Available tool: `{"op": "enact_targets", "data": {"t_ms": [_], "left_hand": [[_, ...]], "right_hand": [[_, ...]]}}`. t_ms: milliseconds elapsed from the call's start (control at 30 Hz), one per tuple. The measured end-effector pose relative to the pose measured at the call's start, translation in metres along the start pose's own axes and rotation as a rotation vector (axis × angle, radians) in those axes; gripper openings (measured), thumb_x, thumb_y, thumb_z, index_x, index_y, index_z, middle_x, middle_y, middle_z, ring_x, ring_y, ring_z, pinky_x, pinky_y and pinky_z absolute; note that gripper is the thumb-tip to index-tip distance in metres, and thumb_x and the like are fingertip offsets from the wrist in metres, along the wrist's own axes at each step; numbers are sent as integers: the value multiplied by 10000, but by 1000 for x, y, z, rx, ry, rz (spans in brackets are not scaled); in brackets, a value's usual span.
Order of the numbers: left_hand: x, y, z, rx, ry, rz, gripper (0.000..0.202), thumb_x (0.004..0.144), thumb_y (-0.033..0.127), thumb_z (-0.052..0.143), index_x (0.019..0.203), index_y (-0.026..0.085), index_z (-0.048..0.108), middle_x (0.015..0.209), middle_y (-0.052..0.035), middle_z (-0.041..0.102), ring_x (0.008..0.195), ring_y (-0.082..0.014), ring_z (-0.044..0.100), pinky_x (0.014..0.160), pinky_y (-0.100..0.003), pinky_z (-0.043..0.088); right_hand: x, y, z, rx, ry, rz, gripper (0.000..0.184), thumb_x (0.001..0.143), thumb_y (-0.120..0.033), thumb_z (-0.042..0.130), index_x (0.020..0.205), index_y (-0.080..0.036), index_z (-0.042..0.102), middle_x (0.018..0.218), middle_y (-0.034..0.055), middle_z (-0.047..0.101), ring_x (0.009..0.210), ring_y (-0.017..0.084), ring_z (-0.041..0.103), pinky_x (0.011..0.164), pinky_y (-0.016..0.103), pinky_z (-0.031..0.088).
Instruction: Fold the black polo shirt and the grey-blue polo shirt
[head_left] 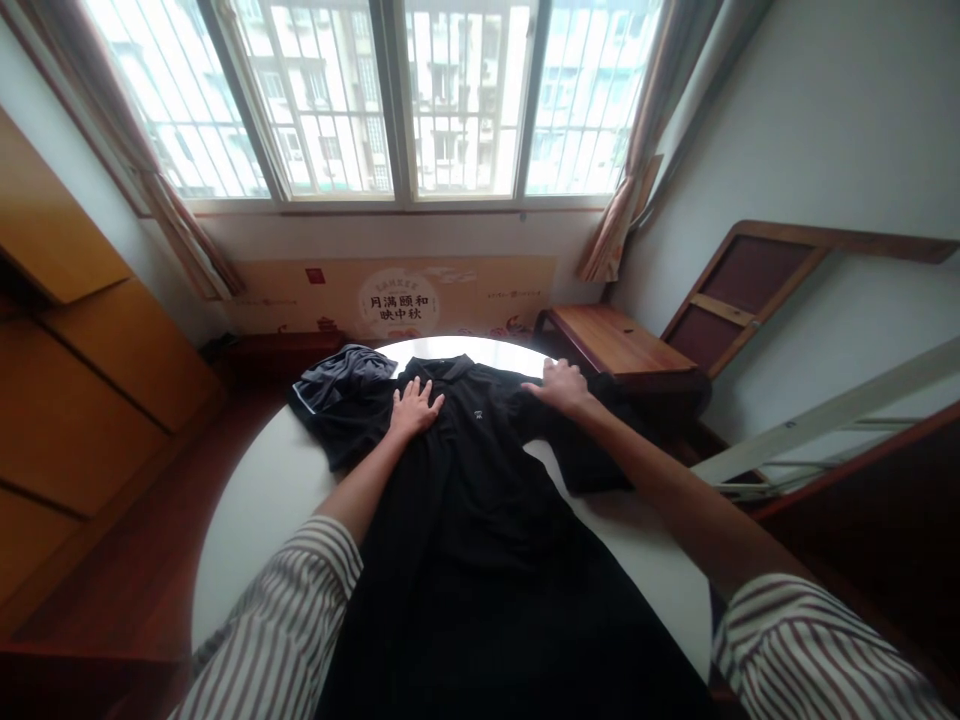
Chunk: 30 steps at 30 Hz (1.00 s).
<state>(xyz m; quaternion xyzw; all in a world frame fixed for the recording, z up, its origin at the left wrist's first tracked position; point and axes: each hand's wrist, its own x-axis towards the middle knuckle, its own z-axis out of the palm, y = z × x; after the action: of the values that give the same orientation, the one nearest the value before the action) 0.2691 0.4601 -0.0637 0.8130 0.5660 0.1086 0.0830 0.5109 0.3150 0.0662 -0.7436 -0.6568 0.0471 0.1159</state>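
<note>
A black polo shirt [480, 480] lies spread front-up on a round white table [255, 500], collar toward the window. My left hand [415, 407] rests flat on the shirt's left shoulder, fingers spread and open. My right hand [559, 385] lies flat on the right shoulder near the sleeve, fingers stretched out. Neither hand holds anything. Both forearms reach out from striped sleeves.
A grey folded garment [345, 375] lies at the table's far left, beside the shirt. A low wooden bench [615, 340] stands to the right under the window. Wooden cabinets [82, 370] line the left wall. A framed board [742, 290] leans on the right wall.
</note>
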Motion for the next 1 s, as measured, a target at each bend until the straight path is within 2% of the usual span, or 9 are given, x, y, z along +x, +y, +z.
{"op": "enact_targets", "data": {"t_ms": [133, 267, 433, 500, 600, 667, 767, 867, 1000], "left_hand": [[-1, 2, -1, -16, -2, -2, 703, 951, 595, 315, 1530, 197, 353, 1615, -137, 223, 1493, -303, 194, 1192, -544, 114], [-2, 3, -2, -22, 1, -2, 692, 955, 585, 317, 1528, 198, 358, 1617, -133, 218, 1492, -300, 200, 1194, -536, 115], [-1, 2, 1, -33, 9, 10, 694, 954, 605, 311, 1520, 208, 369, 1616, -128, 229, 1490, -301, 204, 1192, -547, 116], [-2, 3, 2, -67, 20, 20, 669, 957, 596, 329, 1501, 212, 401, 1607, -126, 260, 1483, -307, 223, 1191, -557, 122], [-3, 1, 1, -142, 114, 26, 548, 987, 456, 351, 1430, 167, 494, 1548, -155, 378, 1433, -312, 337, 1181, -516, 219], [3, -6, -5, -168, 185, 9, 470, 980, 300, 361, 1379, 126, 537, 1483, -179, 457, 1375, -304, 425, 1150, -450, 314], [20, -25, -21, -168, 209, -64, 462, 906, 176, 440, 1348, 84, 544, 1389, -228, 521, 1279, -328, 521, 1071, -419, 413], [43, -43, -35, -165, 167, -117, 549, 794, 206, 621, 1313, 44, 550, 1293, -275, 571, 1165, -397, 584, 977, -476, 472], [63, -51, -41, -176, 114, -83, 395, 711, 202, 697, 1090, 93, 674, 1095, -212, 681, 1064, -391, 629, 929, -475, 495]], "right_hand": [[21, 31, -10, 40, -44, 63, 342, 949, -367, 608, 1222, -162, 595, 1212, 80, 615, 1018, 224, 634, 853, 422, 553], [38, 49, -18, 72, -39, 92, 207, 895, -197, 638, 1066, -105, 710, 1033, 82, 715, 904, 196, 681, 800, 283, 542], [60, 75, -41, 51, 29, 107, 351, 902, -124, 528, 1215, -87, 681, 1106, 128, 714, 989, 196, 671, 822, 225, 505], [66, 84, -43, 10, -4, 126, 329, 850, -98, 580, 1150, -82, 714, 1081, 145, 715, 985, 215, 672, 838, 249, 495], [74, 86, -34, -54, -99, 151, 190, 802, -83, 614, 911, -38, 763, 972, 175, 717, 949, 226, 686, 855, 285, 473], [84, 78, -24, -86, -117, 146, 147, 788, -116, 648, 856, -43, 756, 994, 198, 710, 978, 249, 680, 874, 312, 473], [106, 57, -7, -102, -80, 122, 224, 786, -220, 699, 960, -86, 742, 1143, 218, 677, 1082, 292, 638, 910, 344, 483], [130, 36, 14, -80, -122, 114, 359, 817, -372, 691, 1026, -82, 723, 1084, 206, 697, 1027, 274, 658, 856, 316, 509], [146, 23, 46, -58, -208, 105, 486, 757, -434, 754, 1072, -68, 702, 1028, 186, 713, 959, 267, 676, 811, 310, 523]]}}
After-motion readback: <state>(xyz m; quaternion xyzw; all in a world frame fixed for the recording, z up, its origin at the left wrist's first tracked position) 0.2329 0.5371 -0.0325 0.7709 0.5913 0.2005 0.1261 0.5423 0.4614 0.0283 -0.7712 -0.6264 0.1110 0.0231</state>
